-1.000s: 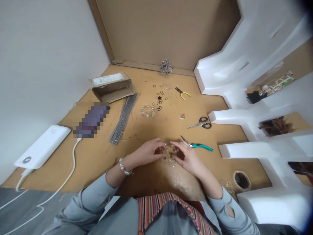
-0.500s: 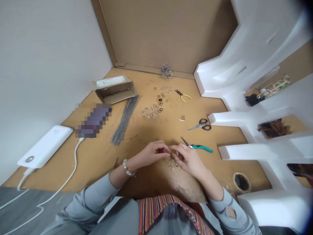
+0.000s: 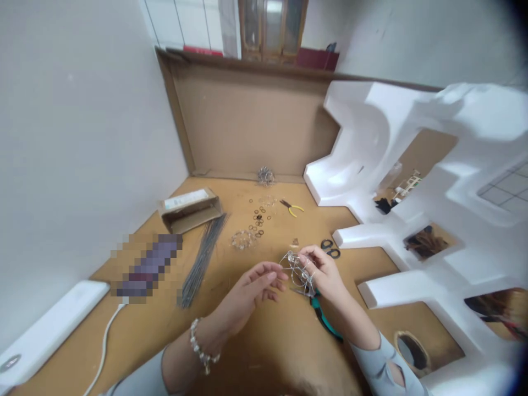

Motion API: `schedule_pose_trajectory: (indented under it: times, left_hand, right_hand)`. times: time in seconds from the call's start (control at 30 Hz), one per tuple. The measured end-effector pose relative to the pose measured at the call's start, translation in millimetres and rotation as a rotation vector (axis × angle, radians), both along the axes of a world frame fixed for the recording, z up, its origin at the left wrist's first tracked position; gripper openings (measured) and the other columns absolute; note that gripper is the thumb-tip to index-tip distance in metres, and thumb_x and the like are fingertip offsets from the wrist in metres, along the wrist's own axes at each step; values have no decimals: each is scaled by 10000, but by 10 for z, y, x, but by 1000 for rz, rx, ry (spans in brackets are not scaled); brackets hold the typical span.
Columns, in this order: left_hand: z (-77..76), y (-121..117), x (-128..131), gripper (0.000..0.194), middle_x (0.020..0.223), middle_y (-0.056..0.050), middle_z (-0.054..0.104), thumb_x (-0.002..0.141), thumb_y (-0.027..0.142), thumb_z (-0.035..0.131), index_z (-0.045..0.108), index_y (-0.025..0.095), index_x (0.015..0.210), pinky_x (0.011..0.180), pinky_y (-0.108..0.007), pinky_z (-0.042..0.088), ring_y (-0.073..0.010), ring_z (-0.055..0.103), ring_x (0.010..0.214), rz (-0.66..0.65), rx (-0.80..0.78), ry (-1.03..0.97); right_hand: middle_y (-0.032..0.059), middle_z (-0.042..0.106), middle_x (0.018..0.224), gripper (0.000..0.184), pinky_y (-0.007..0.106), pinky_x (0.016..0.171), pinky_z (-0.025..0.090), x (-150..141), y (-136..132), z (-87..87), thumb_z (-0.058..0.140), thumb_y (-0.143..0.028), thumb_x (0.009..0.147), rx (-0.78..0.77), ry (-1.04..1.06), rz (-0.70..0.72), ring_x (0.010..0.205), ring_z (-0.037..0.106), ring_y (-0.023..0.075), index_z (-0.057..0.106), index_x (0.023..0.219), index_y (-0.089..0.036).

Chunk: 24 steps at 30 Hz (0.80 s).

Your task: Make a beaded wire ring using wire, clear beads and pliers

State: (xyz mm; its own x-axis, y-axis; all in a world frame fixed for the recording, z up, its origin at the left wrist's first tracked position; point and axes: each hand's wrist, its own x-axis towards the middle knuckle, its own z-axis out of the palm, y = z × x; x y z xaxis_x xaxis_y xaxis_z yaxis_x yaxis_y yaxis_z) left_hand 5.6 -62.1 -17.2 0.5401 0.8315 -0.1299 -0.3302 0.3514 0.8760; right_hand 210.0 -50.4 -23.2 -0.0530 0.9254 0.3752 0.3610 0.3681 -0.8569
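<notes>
My right hand (image 3: 324, 275) is raised above the brown board and pinches a tangle of thin wire with clear rings and beads (image 3: 297, 270). My left hand (image 3: 251, 291) hovers just left of the wire piece, fingers loosely curled and apart, holding nothing; its fingertips come close to the wire. A beaded bracelet (image 3: 199, 346) circles my left wrist. Teal-handled pliers (image 3: 324, 316) lie on the board under my right hand, partly hidden by it.
Behind my hands lie a bundle of grey wires (image 3: 202, 258), a small cardboard box (image 3: 188, 209), scattered dark rings (image 3: 259, 217), a ring cluster (image 3: 242, 240), yellow pliers (image 3: 291, 208), black scissors (image 3: 330, 248) and a wire ball (image 3: 266, 176). White foam packing (image 3: 412, 165) fills the right side. A white power bank (image 3: 45, 330) with its cable sits left.
The view tilted upward. My right hand lifted the wire piece off the board, and my left hand let go of it and opened beside it.
</notes>
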Motion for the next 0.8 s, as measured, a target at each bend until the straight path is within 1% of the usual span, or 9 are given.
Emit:
schedule_pose_trajectory:
  times: [0.1, 0.2, 0.27, 0.33, 0.4, 0.5, 0.57, 0.63, 0.8]
  left_hand:
    - [181, 83, 177, 281, 1114, -112, 591, 834, 388, 562, 578, 179, 1021, 771, -312, 468, -199, 581, 966, -32, -99, -125]
    - [253, 188, 330, 264, 1124, -91, 582, 847, 378, 533, 570, 196, 1036, 748, -293, 457, -169, 581, 910, -17, -126, -194]
    - [251, 256, 403, 248, 1035, -69, 601, 850, 354, 531, 575, 193, 1034, 714, -267, 445, -138, 572, 833, -13, -129, -229]
    - [234, 317, 458, 214, 904, -44, 602, 831, 342, 564, 591, 177, 965, 698, -254, 441, -120, 559, 774, 3, -136, -242]
    - [216, 374, 502, 181, 815, -25, 585, 795, 328, 620, 592, 164, 867, 697, -250, 443, -112, 552, 744, 20, -120, -239]
    - [196, 456, 558, 167, 793, -24, 593, 752, 275, 679, 583, 151, 810, 718, -252, 448, -114, 561, 755, 26, -46, -214]
    - [179, 506, 583, 159, 812, -32, 609, 749, 249, 685, 587, 146, 819, 733, -254, 452, -122, 572, 785, 30, -17, -202]
    - [156, 542, 597, 157, 843, -41, 620, 761, 243, 674, 589, 145, 849, 750, -261, 457, -131, 584, 818, 24, -26, -210]
    - [90, 576, 612, 266, 847, -55, 633, 830, 300, 598, 545, 162, 1051, 827, -311, 452, -151, 606, 845, -74, -69, -270]
  right_hand:
    - [25, 601, 749, 147, 259, 604, 451, 51, 136, 167, 494, -297, 883, 230, -167, -16, 652, 547, 138, 609, 886, -205]
    - [30, 608, 781, 145, 267, 630, 461, 101, 225, 255, 482, -246, 885, 337, -255, -1, 681, 562, 145, 615, 937, -219]
    - [30, 611, 797, 152, 265, 635, 468, 133, 266, 275, 475, -220, 884, 354, -271, 8, 697, 574, 146, 607, 961, -224]
    - [32, 612, 802, 163, 261, 634, 472, 177, 296, 283, 468, -197, 885, 379, -313, -19, 706, 583, 145, 603, 972, -225]
    - [38, 613, 806, 182, 260, 627, 470, 242, 318, 286, 454, -178, 889, 424, -398, -83, 707, 588, 147, 602, 985, -221]
    - [53, 618, 829, 227, 263, 614, 464, 362, 338, 276, 426, -150, 891, 529, -541, -187, 715, 586, 153, 590, 1034, -215]
    - [59, 618, 845, 254, 266, 618, 465, 432, 344, 258, 421, -134, 885, 592, -604, -236, 729, 584, 156, 578, 1066, -216]
    - [61, 619, 858, 265, 271, 628, 468, 475, 349, 236, 428, -127, 879, 624, -647, -264, 745, 583, 159, 572, 1083, -216]
    - [69, 623, 877, 257, 273, 627, 467, 480, 379, 192, 441, -118, 874, 643, -705, -266, 764, 580, 165, 576, 1078, -196]
